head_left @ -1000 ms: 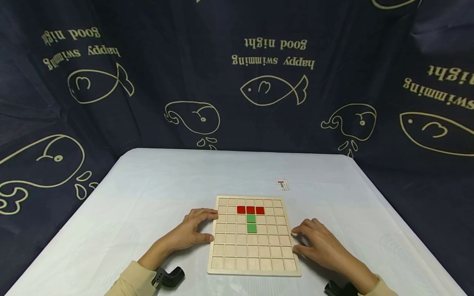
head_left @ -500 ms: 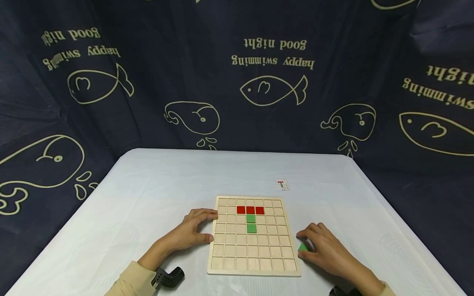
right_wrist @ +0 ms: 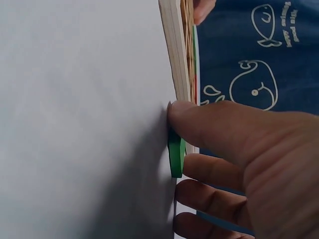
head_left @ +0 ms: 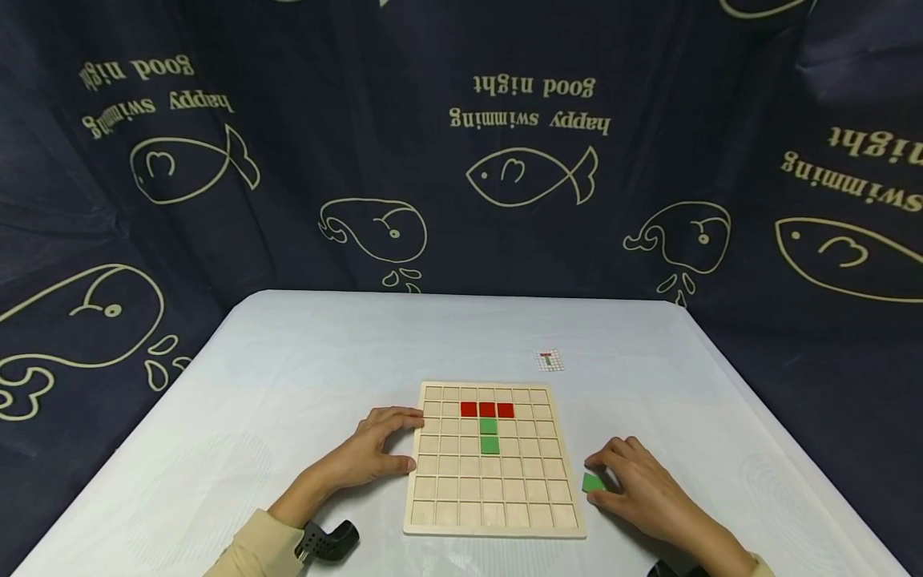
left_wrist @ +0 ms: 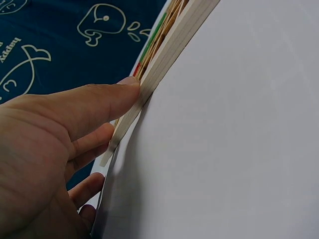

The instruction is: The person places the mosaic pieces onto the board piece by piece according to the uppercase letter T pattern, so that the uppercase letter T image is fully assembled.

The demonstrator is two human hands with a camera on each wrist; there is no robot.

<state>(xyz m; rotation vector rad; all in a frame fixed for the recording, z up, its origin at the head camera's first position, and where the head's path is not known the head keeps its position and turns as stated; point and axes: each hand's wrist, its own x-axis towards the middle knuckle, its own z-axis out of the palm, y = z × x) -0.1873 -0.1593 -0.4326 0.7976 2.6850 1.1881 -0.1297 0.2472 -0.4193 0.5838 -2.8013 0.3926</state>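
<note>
A square wooden grid board (head_left: 470,487) lies on the white table, with red tiles (head_left: 486,409) in a row and green tiles (head_left: 489,435) in a column below them. My left hand (head_left: 371,449) rests against the board's left edge, fingertips and thumb spread along it. In the left wrist view the thumb (left_wrist: 119,99) touches the side of the board. Right of the board, my right hand (head_left: 634,485) is around a loose green tile (head_left: 593,482) on the table. Its thumb is at the near side of the tile, and a gap shows between the tile and the index fingertip.
A small printed card (head_left: 549,361) with a red and green T pattern lies behind the board. Dark cloth (head_left: 461,240) with fish and whale drawings hangs behind the table. Black wrist devices (head_left: 332,541) are worn on both arms.
My right hand has moved right, away from the board's edge. The loose green tile, hidden at first, now shows between thumb and index finger. My left hand stays where it was.
</note>
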